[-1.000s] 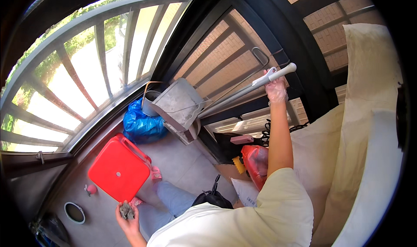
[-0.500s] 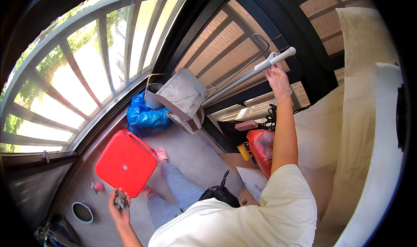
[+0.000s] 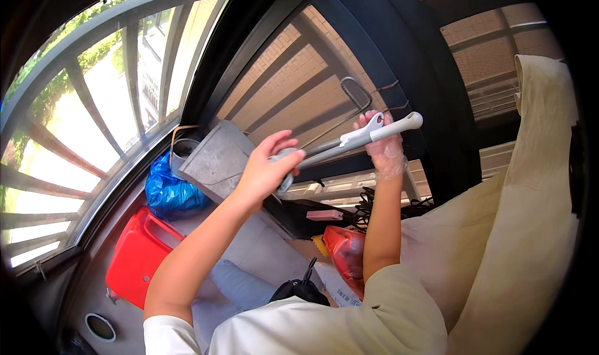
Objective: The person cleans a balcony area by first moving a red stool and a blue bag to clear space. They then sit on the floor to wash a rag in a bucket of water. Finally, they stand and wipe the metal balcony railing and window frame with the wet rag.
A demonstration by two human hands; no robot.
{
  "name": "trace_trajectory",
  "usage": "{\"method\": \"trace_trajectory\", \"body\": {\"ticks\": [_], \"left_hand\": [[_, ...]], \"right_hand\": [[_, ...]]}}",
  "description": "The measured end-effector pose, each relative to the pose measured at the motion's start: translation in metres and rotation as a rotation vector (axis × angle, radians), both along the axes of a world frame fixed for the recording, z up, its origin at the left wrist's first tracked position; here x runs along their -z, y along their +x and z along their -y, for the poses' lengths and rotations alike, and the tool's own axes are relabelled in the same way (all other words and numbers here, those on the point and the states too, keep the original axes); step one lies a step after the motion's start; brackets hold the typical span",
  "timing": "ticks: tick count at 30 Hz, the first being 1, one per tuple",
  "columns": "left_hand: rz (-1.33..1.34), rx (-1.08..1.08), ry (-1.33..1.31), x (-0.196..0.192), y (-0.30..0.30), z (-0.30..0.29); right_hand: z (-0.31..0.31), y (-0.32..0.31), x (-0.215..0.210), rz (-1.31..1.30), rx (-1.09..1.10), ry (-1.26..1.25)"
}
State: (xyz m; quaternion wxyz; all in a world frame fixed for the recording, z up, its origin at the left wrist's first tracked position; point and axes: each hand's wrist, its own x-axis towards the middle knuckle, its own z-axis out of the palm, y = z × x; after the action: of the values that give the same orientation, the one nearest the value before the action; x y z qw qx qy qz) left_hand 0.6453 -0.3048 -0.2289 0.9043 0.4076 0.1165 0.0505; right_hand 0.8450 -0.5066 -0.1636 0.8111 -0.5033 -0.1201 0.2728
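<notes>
Two long grey poles (image 3: 337, 147) slant up to the right, one ending in a white hanging loop (image 3: 372, 128), the other in a rounded pale grip (image 3: 404, 123). Around their upper ends is my right hand (image 3: 385, 152), in a clear plastic glove, its fingers partly hidden behind them. My bare left hand (image 3: 261, 174) presses a crumpled grey cloth (image 3: 286, 184) against the poles lower down, thumb and fingers bent around it. Beyond that hand stands a dusty grey dustpan (image 3: 218, 155); where the poles meet it is hidden.
A red plastic stool (image 3: 134, 261) stands left, near a blue plastic bag (image 3: 171, 192). A thin bent metal rod (image 3: 359, 102) leans by the dark-framed window. Below my right arm are a red bag (image 3: 343, 255) and black cables (image 3: 368, 208). Beige cloth (image 3: 480, 230) hangs right.
My left hand has risen from beside the stool to the poles, bringing the grey cloth. My right hand has moved lower around the pole ends. The view has shifted.
</notes>
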Motion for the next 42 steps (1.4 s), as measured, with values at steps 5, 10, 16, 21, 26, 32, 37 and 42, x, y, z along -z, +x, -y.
{"method": "trace_trajectory", "body": {"ticks": [5, 10, 16, 21, 26, 32, 37, 42], "left_hand": [[0.035, -0.036, 0.177, -0.015, 0.106, 0.031], [0.018, 0.011, 0.142, -0.027, 0.153, 0.032], [0.044, 0.238, -0.152, -0.046, 0.166, 0.019], [-0.004, 0.279, -0.215, -0.052, 0.179, 0.021], [-0.003, 0.168, -0.249, -0.046, 0.187, 0.034], [0.015, 0.102, -0.276, -0.045, 0.184, 0.043], [0.027, -0.015, -0.319, -0.055, 0.179, 0.043], [0.091, -0.024, -0.377, -0.067, 0.173, 0.045]], "right_hand": [[-0.006, 0.005, 0.006, -0.023, 0.042, 0.025], [-0.009, 0.004, 0.005, -0.009, 0.199, -0.042], [-0.018, -0.001, 0.0, 0.001, 0.227, -0.048], [-0.019, -0.001, 0.0, -0.011, 0.254, -0.01], [-0.023, -0.004, -0.002, -0.02, 0.267, 0.009], [-0.019, -0.007, -0.004, 0.038, 0.246, 0.057], [-0.025, -0.006, -0.011, 0.046, 0.25, 0.041], [-0.028, -0.007, -0.022, 0.032, 0.235, 0.105]]}}
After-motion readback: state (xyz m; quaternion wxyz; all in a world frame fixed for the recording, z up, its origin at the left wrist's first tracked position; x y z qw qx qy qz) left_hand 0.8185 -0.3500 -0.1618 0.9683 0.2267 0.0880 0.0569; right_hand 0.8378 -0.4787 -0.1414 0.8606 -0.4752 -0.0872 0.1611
